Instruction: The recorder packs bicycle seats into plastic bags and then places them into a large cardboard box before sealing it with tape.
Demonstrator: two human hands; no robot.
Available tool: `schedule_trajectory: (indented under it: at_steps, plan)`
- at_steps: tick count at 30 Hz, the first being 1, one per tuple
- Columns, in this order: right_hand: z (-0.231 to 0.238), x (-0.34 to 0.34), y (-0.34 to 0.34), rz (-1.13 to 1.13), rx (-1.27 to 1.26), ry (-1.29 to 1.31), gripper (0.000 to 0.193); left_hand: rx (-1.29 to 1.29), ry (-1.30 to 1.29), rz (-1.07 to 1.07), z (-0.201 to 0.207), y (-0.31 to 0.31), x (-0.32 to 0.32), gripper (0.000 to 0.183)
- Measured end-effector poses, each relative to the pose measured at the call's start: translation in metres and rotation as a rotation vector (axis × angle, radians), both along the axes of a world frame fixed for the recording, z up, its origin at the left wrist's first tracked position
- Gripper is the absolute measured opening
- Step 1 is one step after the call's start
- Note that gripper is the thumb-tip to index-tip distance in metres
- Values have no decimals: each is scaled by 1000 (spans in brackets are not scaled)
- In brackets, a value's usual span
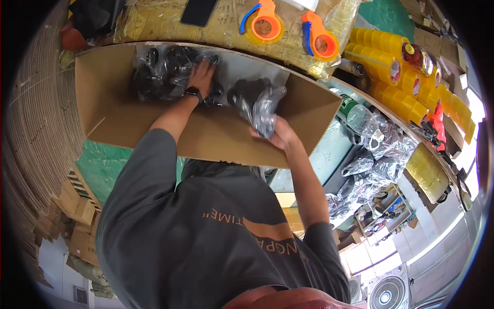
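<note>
A long open cardboard box stretches across in front of me. Inside, along its far wall, lie several black items in clear plastic bags; their exact kind is hard to make out. My left hand, with a dark watch on its wrist, reaches in and rests flat on these bags, fingers extended. At the box's right part, my right hand is closed on the lower end of another clear plastic bag with a black item. The bag partly hides its fingers.
Beyond the box, two orange tape dispensers and a black phone lie on a taped surface. Rolls of yellow tape are stacked at right, above more bagged items. Flattened cardboard stands at left.
</note>
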State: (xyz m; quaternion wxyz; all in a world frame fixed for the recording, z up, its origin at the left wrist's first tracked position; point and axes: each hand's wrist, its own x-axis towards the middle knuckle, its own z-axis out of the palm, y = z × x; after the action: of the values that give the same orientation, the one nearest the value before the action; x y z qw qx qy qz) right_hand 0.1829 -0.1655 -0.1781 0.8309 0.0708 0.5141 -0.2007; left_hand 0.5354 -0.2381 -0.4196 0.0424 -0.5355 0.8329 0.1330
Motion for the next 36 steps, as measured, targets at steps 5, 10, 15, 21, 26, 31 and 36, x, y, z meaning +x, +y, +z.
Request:
schedule_trajectory:
  at_steps: [5, 10, 15, 21, 26, 31, 36]
  plan:
    - [-112, 35, 2, 313, 29, 299, 52, 147, -50, 817, 10, 3, 62, 81]
    - [-182, 57, 19, 1320, -635, 696, 70, 218, 79, 818, -40, 16, 108, 88]
    - [-110, 90, 23, 1010, -794, 570, 66, 577, 67, 706, -35, 13, 144, 83]
    - [116, -9, 80, 489, -890, 280, 58, 505, -144, 256, 10, 14, 54, 92]
    - [145, -176, 261, -330, -543, -95, 49, 362, -40, 8, 160, 44, -107, 84]
    - [60, -284, 485, 788, 314, 1460, 81, 70, 247, -301, 252, 114, -209, 72]
    - [-14, -425, 692, -329, 498, 1511, 115, 57, 303, -417, 324, 191, -304, 68]
